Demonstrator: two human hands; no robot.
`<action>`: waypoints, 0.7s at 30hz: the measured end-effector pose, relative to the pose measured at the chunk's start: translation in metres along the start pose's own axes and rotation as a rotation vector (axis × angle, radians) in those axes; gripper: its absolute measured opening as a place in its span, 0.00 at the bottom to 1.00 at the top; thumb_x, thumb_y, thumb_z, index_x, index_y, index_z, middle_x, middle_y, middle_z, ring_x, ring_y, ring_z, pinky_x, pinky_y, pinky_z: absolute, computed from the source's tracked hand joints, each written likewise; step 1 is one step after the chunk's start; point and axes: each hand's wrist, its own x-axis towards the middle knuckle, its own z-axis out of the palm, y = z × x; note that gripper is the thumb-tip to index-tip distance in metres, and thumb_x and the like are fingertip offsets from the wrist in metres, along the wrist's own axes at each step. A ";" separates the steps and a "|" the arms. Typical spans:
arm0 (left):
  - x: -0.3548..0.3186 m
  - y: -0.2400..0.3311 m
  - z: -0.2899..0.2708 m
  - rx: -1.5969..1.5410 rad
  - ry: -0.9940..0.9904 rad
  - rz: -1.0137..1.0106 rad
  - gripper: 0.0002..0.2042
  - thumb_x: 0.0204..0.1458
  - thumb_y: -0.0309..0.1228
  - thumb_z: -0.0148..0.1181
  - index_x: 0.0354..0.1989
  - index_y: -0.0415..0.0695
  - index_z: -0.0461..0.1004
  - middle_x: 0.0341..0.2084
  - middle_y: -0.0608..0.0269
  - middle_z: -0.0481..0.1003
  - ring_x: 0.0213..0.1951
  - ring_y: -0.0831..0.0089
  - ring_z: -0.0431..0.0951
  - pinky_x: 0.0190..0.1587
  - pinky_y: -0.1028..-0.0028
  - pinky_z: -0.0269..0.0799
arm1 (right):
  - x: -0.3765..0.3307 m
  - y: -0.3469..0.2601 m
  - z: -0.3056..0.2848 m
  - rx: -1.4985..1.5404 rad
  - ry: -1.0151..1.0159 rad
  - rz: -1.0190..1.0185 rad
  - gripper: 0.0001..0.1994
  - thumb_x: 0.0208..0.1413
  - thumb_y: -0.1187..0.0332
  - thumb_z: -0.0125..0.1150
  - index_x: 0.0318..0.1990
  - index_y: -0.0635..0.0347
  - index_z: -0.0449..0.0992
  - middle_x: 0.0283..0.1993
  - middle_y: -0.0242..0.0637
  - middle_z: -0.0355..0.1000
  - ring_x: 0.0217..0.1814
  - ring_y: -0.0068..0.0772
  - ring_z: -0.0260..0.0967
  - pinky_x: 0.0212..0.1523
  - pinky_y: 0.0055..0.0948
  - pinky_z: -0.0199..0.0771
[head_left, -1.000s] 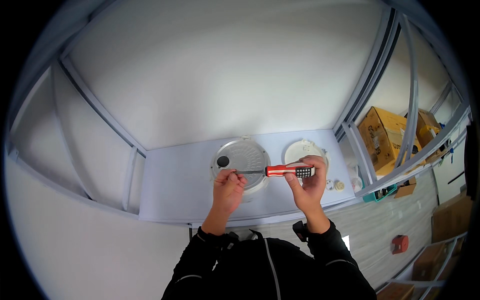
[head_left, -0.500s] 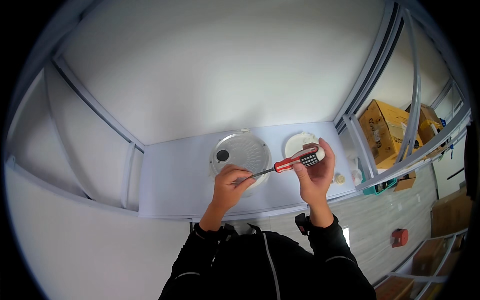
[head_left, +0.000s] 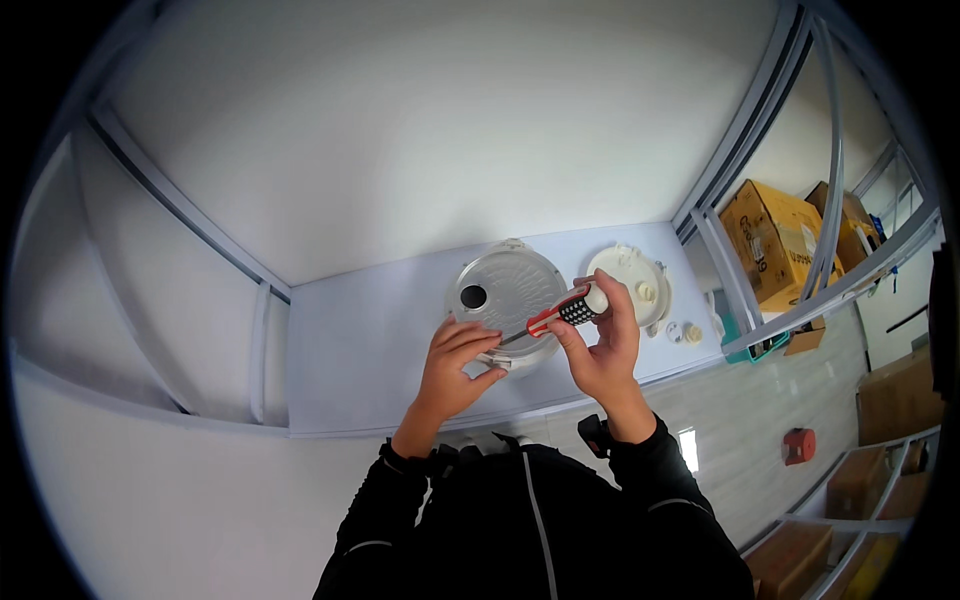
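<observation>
My right hand [head_left: 612, 360] is wrapped round a screwdriver [head_left: 572, 309] with a red, white and black handle. Its thin shaft slants down to the left, the tip reaching the near rim of a round silver, pale-rimmed disc-shaped part [head_left: 525, 288]. A black circle [head_left: 473, 297] shows on that part's left side. At the near-left rim is my left hand [head_left: 448, 372], thumb apart from the fingers, fingertips by the screwdriver tip. No screw can be made out there. Right of the disc lies a white round shell [head_left: 625, 266] with a small cream piece [head_left: 646, 292] in it.
Two small round pieces, one clear [head_left: 674, 331] and one cream [head_left: 692, 334], lie near the right end of the white table [head_left: 370, 340]. Grey frame posts [head_left: 733, 270] edge it. Beyond are a cardboard box [head_left: 770, 245], a teal basket [head_left: 757, 351] and a red stool [head_left: 799, 446].
The screwdriver has moved from above the table down to the disc's near rim. My left thumb and fingers have parted from their pinch on the shaft. The whole view has shifted slightly.
</observation>
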 end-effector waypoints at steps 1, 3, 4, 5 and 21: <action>-0.002 -0.003 -0.003 0.006 -0.029 0.001 0.23 0.40 0.33 0.81 0.48 0.49 0.86 0.51 0.69 0.83 0.61 0.63 0.76 0.74 0.51 0.59 | -0.001 -0.003 0.005 -0.030 -0.001 -0.004 0.36 0.55 0.76 0.76 0.70 0.68 0.64 0.58 0.49 0.71 0.57 0.41 0.74 0.54 0.35 0.80; -0.004 -0.010 -0.008 -0.012 -0.070 -0.001 0.23 0.41 0.33 0.81 0.50 0.49 0.85 0.52 0.70 0.83 0.63 0.64 0.75 0.75 0.49 0.56 | -0.001 -0.008 0.013 -0.088 -0.016 -0.028 0.36 0.54 0.76 0.76 0.70 0.68 0.64 0.58 0.49 0.71 0.56 0.40 0.75 0.54 0.35 0.80; -0.005 -0.013 -0.010 -0.022 -0.092 -0.001 0.23 0.42 0.34 0.81 0.50 0.49 0.85 0.53 0.70 0.82 0.63 0.64 0.75 0.76 0.48 0.54 | 0.000 -0.011 0.018 -0.117 -0.029 -0.046 0.37 0.55 0.77 0.76 0.71 0.67 0.63 0.58 0.49 0.71 0.56 0.40 0.75 0.55 0.35 0.80; -0.005 -0.016 -0.012 -0.035 -0.101 0.003 0.23 0.43 0.34 0.80 0.50 0.49 0.85 0.53 0.70 0.82 0.64 0.64 0.75 0.76 0.48 0.54 | 0.000 -0.013 0.021 -0.145 -0.045 -0.064 0.38 0.55 0.78 0.75 0.72 0.67 0.62 0.59 0.49 0.70 0.56 0.39 0.75 0.56 0.35 0.79; -0.003 -0.037 -0.018 -0.078 -0.152 0.078 0.15 0.50 0.34 0.75 0.47 0.49 0.86 0.49 0.69 0.83 0.60 0.65 0.76 0.74 0.47 0.56 | -0.001 -0.045 0.054 -0.430 -0.046 -0.151 0.38 0.49 0.76 0.81 0.68 0.63 0.68 0.54 0.49 0.73 0.53 0.42 0.76 0.47 0.34 0.81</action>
